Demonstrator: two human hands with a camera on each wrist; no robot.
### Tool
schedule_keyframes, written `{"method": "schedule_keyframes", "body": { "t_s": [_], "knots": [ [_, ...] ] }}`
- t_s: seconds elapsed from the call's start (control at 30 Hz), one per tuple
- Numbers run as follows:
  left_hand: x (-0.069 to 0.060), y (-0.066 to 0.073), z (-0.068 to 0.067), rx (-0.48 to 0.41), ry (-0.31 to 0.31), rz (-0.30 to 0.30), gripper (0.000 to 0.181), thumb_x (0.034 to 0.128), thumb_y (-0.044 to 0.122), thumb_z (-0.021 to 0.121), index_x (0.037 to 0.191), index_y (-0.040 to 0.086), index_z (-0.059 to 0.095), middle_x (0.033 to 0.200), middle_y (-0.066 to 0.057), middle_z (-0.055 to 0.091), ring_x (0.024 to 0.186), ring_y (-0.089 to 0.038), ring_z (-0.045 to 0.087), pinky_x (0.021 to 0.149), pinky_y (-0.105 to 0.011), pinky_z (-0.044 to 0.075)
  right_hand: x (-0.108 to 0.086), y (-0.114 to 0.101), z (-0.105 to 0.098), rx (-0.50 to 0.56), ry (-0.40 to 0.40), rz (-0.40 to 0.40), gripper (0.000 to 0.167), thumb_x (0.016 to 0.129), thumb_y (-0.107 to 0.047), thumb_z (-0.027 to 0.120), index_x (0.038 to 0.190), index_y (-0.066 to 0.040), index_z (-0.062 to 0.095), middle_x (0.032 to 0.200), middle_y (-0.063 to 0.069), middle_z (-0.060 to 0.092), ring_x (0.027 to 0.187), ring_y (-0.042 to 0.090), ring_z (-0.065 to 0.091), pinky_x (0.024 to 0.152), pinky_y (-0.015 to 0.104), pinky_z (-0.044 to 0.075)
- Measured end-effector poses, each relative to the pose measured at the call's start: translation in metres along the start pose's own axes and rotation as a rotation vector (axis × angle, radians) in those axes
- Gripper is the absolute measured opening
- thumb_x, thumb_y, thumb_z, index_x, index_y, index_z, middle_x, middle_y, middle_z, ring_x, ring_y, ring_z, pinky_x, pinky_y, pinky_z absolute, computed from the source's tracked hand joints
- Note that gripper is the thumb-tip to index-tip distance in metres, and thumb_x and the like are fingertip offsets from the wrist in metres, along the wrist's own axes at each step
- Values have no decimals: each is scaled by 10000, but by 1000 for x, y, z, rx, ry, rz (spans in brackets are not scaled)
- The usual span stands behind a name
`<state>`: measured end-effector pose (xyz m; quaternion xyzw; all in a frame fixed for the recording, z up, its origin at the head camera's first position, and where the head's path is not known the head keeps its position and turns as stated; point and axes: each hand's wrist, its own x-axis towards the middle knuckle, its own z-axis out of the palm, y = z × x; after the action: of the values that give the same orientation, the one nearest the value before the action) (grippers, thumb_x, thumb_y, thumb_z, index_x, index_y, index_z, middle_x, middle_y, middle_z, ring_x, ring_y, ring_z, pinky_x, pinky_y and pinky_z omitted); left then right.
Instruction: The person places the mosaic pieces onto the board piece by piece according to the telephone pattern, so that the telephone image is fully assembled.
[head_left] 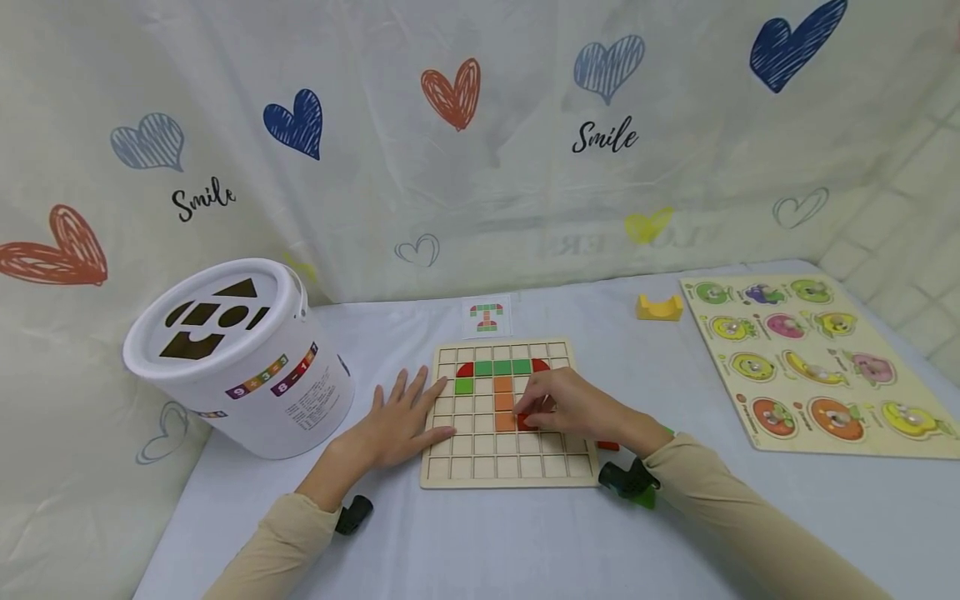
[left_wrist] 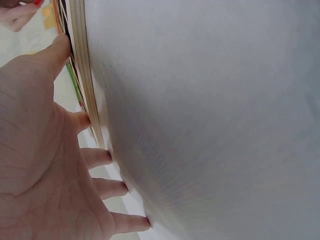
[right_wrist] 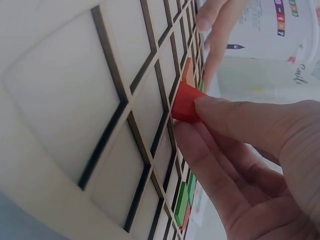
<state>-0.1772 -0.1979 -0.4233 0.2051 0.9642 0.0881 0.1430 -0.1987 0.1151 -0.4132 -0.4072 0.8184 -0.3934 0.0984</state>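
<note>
My right hand [head_left: 558, 400] pinches a red block [right_wrist: 186, 102] between thumb and fingers, over the wooden grid board [head_left: 457, 472]. In the head view that block lies just right of the lowest orange block [head_left: 505, 422] in a column of orange pieces. Across the top of the grid runs a row of green blocks [head_left: 502, 367] with a red curved piece [head_left: 465, 369] at its left end; a single green block [head_left: 464, 386] sits below that end. The left hand [head_left: 397, 429] lies flat with spread fingers, its thumb and fingertips touching the board's left edge.
A pattern card [head_left: 491, 317] lies behind the board. To the left stands a white bucket [head_left: 300, 400] with shaped holes in its lid. On the right are a yellow arch block [head_left: 660, 308] and a fruit puzzle board [head_left: 806, 383]. Red and green pieces [head_left: 643, 498] lie near the right wrist.
</note>
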Motion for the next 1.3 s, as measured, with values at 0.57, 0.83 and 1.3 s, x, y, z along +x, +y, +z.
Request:
{"method": "schedule_keyframes", "body": {
  "t_s": [0.57,0.83,1.3],
  "knots": [
    [0,0,-1,-4,-3,1,853,1047,642,471,1691,156,193,1740,-212,74,1575,-511,24,1163,-789,72,4,-13,2,-237,-26,14,191,888,50,794,1078,26,810,955,43,725,861,119,659,745,210,557],
    [-1,0,-1,-7,2,6,854,1047,645,468,1691,157,192,1739,-214,73,1576,-509,21,1163,-789,67,4,-12,5,-282,0,-20,170,870,68,804,1034,22,817,952,48,733,878,151,680,759,220,566],
    [-1,0,0,-4,-1,3,859,1046,652,461,1692,159,184,1741,-211,67,1576,-509,12,1165,-786,62,-11,-19,-5,-251,-62,-26,114,912,6,786,1013,-44,802,967,-3,699,856,83,627,773,253,565]
  ]
}}
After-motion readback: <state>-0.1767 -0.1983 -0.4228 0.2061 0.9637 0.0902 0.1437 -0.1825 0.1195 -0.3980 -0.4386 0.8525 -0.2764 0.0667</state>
